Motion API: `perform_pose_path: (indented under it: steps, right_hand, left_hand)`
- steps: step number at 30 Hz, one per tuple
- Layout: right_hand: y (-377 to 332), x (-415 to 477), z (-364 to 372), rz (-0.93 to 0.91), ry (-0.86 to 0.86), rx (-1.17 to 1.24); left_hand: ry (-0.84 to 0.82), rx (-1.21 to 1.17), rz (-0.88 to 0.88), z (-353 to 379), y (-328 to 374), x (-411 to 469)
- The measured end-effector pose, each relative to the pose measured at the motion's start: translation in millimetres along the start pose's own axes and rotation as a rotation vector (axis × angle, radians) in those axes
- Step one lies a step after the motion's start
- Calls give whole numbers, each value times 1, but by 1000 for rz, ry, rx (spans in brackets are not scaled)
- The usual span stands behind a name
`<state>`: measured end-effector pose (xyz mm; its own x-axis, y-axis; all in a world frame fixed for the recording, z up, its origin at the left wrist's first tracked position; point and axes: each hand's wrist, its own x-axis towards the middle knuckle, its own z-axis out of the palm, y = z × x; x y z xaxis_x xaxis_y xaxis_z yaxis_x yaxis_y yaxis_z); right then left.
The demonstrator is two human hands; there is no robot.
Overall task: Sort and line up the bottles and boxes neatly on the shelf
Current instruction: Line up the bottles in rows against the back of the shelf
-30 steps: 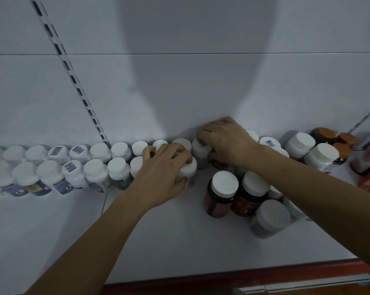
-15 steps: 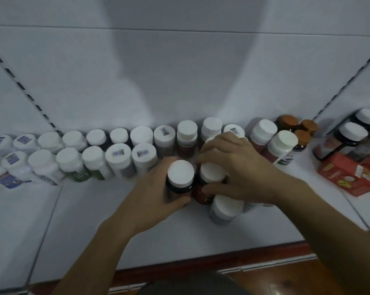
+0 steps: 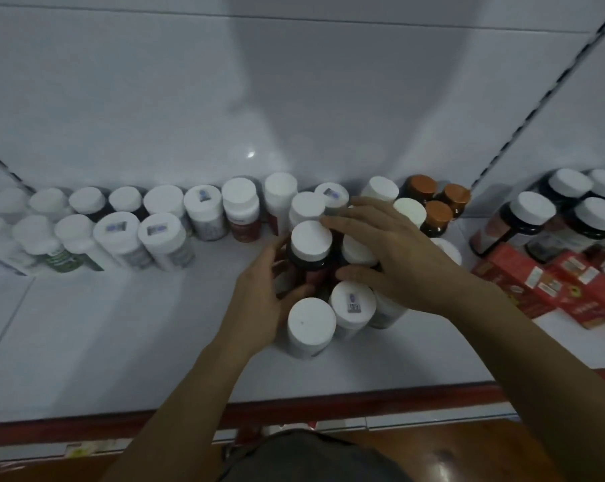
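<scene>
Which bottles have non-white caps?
The three orange-capped bottles at the back of the shelf, just beyond the right hand. Every other visible cap is white.

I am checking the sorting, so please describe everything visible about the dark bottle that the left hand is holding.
The dark bottle stands upright in the loose cluster at the middle of the shelf, in front of the back row. It has a round white cap, a dark, glossy-looking body and a reddish label too blurred to read. The left hand wraps its left side, thumb across the lower front. The right hand reaches over a neighbouring bottle, its fingertips near the cap. Other white-capped bottles crowd closely around it.
</scene>
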<state>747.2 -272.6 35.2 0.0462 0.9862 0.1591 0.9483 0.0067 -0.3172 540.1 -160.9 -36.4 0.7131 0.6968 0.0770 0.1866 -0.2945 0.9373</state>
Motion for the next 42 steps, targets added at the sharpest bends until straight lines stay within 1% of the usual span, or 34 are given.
perform_pose_path:
  steps: [2, 4, 6, 7, 8, 9, 10, 12, 13, 15, 18, 20, 23, 26, 28, 30, 32, 35, 37, 40, 42]
  right_hand:
    - [5, -10, 0, 9, 68, 84]
    - [4, -18, 0, 1, 180, 137]
    - [-3, -24, -2, -35, 267, 126]
    - [-7, -28, -3, -56, 269, 112]
    - [-11, -32, -4, -73, 241, 87]
    - [-16, -36, -4, -81, 193, 47]
    - [-21, -39, -4, -83, 143, -10]
    - [-29, -45, -3, -75, 74, -124]
    - [-33, -47, -3, -71, 46, -163]
    - [-39, -47, -4, -71, -12, -210]
    - [-40, -45, -3, -63, -32, -246]
    - [-41, -43, -4, -44, -28, -246]
    - [-54, -33, -8, -63, 42, -105]
    - [-75, -6, -5, -153, 120, 64]
    - [-88, 23, 0, -166, 152, 101]
    - [-99, 61, 5, -153, 137, 117]
    - [-104, 101, 11, -180, 112, 128]
    - [-103, 143, 19, -230, 7, 41]
    - [-100, 149, 18, -220, -30, -9]
    - [-92, 144, 11, -131, -17, -57]
    - [-93, 140, 8, -87, -16, -103]
  left_hand:
    - [-37, -92, -31, 8, -1, 2]
    - [-33, -110, -27, 9, 0, 2]
    - [81, -84, -5, 1, 6, -5]
    - [147, -71, 10, -5, 10, -11]
    - [182, -56, 35, -11, 16, -20]
    - [171, -32, 69, -16, 22, -30]
    - [112, 9, 107, -19, 29, -41]
    - [-42, 169, 160, -18, 40, -54]
    - [-93, 247, 185, -14, 42, -57]
    - [-129, 329, 221, -4, 45, -57]
    - [-85, 352, 228, -3, 44, -55]
    - [1, 375, 189, -21, 39, -54]
    - [164, 488, 117, -57, 28, -55]
    - [297, 599, 27, -85, 20, -54]
    - [340, 639, 44, -96, 16, -51]
    - [337, 626, 101, -104, 12, -47]
    - [305, 598, 164, -110, 6, -43]
    - [257, 605, 274, -112, 0, -39]
    - [232, 629, 333, -113, -3, -35]
    - [193, 652, 386, -117, -8, -25]
    - [197, 728, 417, -121, -10, -17]
